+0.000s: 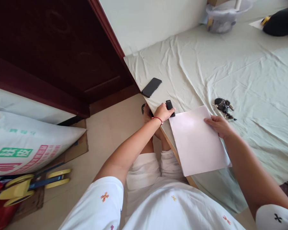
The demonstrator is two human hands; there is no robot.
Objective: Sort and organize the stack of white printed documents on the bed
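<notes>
My left hand, with a red string bracelet at the wrist, is closed around a small black stapler. The stapler sits at the upper left corner of some white paper sheets, whose number I cannot make out. My right hand grips the right edge of these sheets, thumb on top and fingers partly hidden. The paper lies at the edge of a cloth-covered table. Beyond the stapler rests a black phone. A bunch of keys lies just past my right hand.
At the back stands a clear plastic tub with things in it, and a dark object is at the far right. A dark red door is on the left. A printed white sack and a yellow-wheeled item are on the floor.
</notes>
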